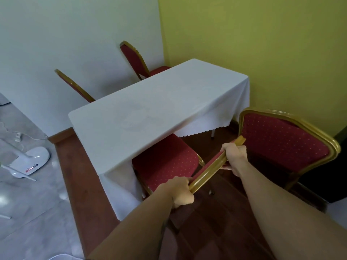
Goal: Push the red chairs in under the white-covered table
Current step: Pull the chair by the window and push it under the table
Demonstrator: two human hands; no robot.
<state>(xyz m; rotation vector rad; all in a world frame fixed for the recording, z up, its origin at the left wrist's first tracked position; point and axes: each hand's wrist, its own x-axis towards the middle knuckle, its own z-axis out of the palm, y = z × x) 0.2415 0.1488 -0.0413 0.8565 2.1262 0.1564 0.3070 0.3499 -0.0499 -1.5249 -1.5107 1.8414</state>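
A table under a white cloth (159, 102) stands in the corner of the room. Right in front of me is a red chair with a gold frame (165, 164); its seat reaches partly under the cloth's near edge. My left hand (178, 190) grips the lower end of its gold top rail, and my right hand (234, 154) grips the upper end. A second red chair (281, 141) stands to the right, turned away from the table. Two more red chairs sit on the far side: one (75, 85) at the left, one (135, 59) further back.
A white wall runs behind the table and a yellow-green wall on the right. The table stands on a brown wooden platform (75, 175). On the grey tiled floor to the left lies a white fan base (32, 162) with a cable.
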